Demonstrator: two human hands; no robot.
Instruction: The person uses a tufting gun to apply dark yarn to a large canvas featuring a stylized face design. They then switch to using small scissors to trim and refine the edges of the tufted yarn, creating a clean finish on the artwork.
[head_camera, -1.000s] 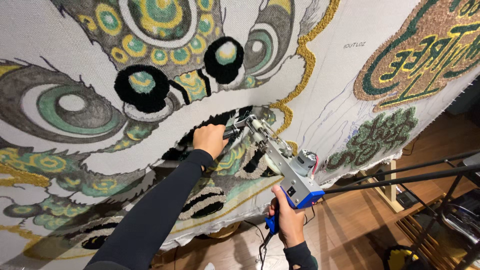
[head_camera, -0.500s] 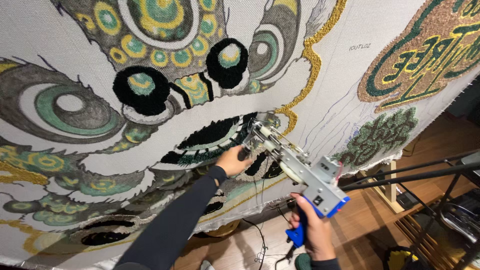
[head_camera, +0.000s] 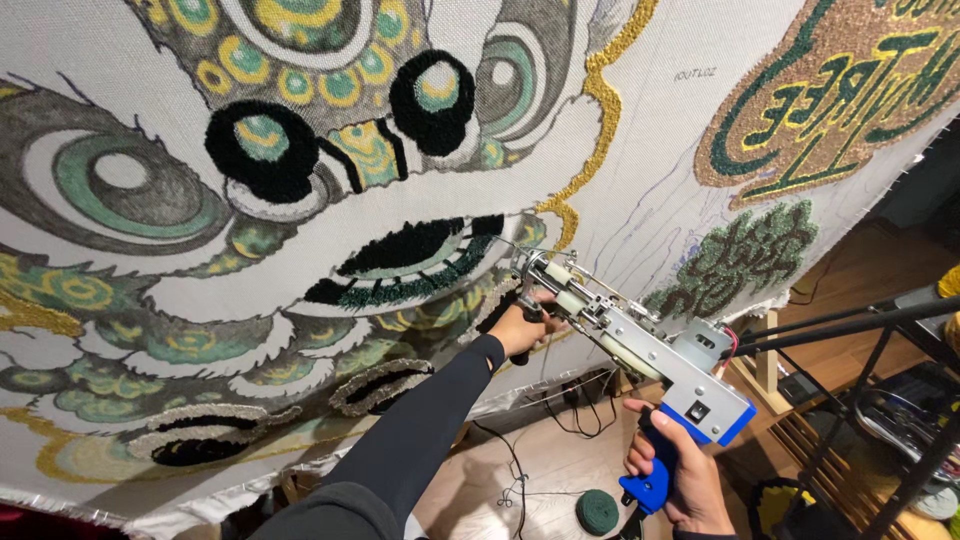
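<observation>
A large white tufting cloth hangs stretched in front of me, covered with a tufted lion-mask design in black, green, yellow and grey. My right hand grips the blue handle of a silver tufting gun, which points up and left at the cloth. My left hand, in a black sleeve, holds the gun's front grip near the needle tip, close to a black and green tufted patch.
A green and gold tufted emblem fills the upper right of the cloth. Black metal frame bars cross at the right. On the wooden floor below lie a dark green yarn cone and loose cables.
The gun and both hands have shifted to the right and slightly down along the cloth. My left hand moved from the fabric to the gun's front grip.
</observation>
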